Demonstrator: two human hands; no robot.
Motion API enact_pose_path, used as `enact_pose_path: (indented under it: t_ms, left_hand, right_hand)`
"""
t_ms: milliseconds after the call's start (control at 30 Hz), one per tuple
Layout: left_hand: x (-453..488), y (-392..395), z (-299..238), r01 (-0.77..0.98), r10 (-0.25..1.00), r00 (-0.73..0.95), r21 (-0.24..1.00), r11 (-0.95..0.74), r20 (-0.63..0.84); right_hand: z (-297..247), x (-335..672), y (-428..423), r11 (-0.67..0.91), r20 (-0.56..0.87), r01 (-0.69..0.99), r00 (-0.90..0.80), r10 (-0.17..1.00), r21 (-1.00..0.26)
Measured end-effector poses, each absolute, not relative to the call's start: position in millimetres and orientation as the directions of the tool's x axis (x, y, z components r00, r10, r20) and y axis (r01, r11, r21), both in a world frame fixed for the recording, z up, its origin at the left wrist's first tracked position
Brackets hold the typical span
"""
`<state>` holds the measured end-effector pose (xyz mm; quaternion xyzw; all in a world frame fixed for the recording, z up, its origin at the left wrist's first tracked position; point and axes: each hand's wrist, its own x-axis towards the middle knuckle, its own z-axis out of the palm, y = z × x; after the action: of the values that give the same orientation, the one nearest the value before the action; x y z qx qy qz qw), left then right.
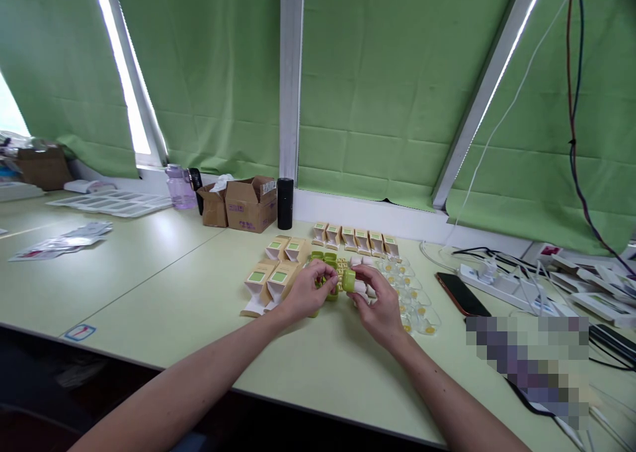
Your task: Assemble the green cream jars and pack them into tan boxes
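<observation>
Both my hands meet over the pale green table (149, 273). My left hand (309, 291) is closed, its fingertips pinching a small green plastic piece (332, 286) in a cluster of like pieces. My right hand (378, 301) is closed on a rounded green cap-like piece (348, 280), with a white part under the fingers. Small tan boxes with green labels (268, 283) stand just left of my left hand. A row of the same boxes (355, 238) lines up behind. Clear plastic blisters with yellow dots (416, 303) lie to the right of my right hand.
Two brown cartons (243, 203), a black cylinder (285, 203) and a purple bottle (179, 187) stand along the window sill. A dark phone (460, 293), a white power strip (497, 281) and tangled cables lie at the right. Papers (64, 240) lie far left.
</observation>
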<state>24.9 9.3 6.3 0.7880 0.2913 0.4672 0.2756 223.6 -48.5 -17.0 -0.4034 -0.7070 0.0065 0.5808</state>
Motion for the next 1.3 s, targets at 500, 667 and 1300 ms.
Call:
enact_pose_path:
  t_ms: [500, 667, 1300]
  left_hand:
    - [22.9, 12.1, 5.8, 0.198, 0.724, 0.386, 0.715, -0.670, 0.572]
    - [22.3, 11.8, 6.4, 0.207, 0.729, 0.386, 0.717, -0.666, 0.565]
    - [19.7, 4.5, 3.3, 0.284, 0.466, 0.410, 0.376, -0.882, 0.784]
  right_hand:
    - [-16.4, 224.4, -48.3, 0.670, 0.814, 0.557, 0.020, 0.580, -0.490]
    - [-15.8, 224.3, -48.4, 0.671, 0.813, 0.551, 0.023, 0.582, -0.496]
    - [-14.3, 225.8, -50.9, 0.681, 0.880, 0.661, -0.065, 0.471, -0.315]
